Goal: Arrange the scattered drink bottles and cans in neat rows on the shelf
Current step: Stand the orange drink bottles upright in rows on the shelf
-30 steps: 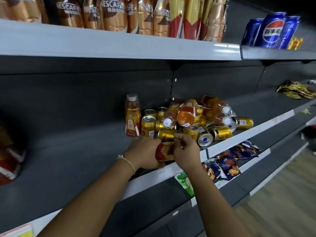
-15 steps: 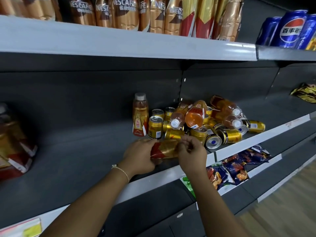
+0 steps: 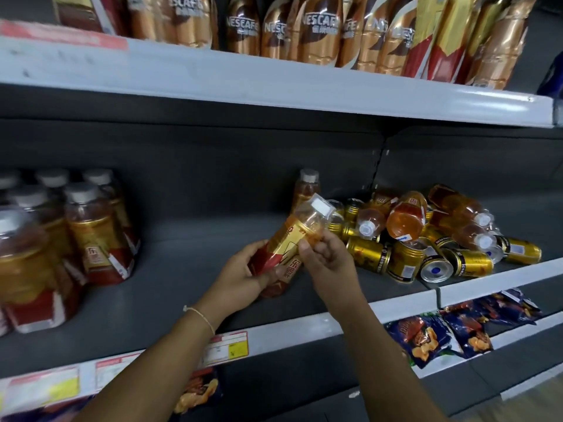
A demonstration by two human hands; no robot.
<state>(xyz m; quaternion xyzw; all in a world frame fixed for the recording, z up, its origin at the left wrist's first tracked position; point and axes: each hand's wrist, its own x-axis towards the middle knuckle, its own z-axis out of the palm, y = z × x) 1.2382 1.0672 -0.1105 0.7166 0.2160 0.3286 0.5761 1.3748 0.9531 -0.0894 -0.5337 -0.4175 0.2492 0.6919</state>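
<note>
Hands around tilted bottle.

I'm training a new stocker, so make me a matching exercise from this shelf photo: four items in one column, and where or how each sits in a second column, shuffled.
Items
1. held bottle
2. lone bottle
3. gold cans
4. bottle group

States
A. upright at the back, behind the held one
B. tilted, gripped by the left hand and right hand
C. upright together at the shelf's left end
D. mostly on their sides in the pile on the right

Pairs: 1-B, 2-A, 3-D, 4-C
</note>
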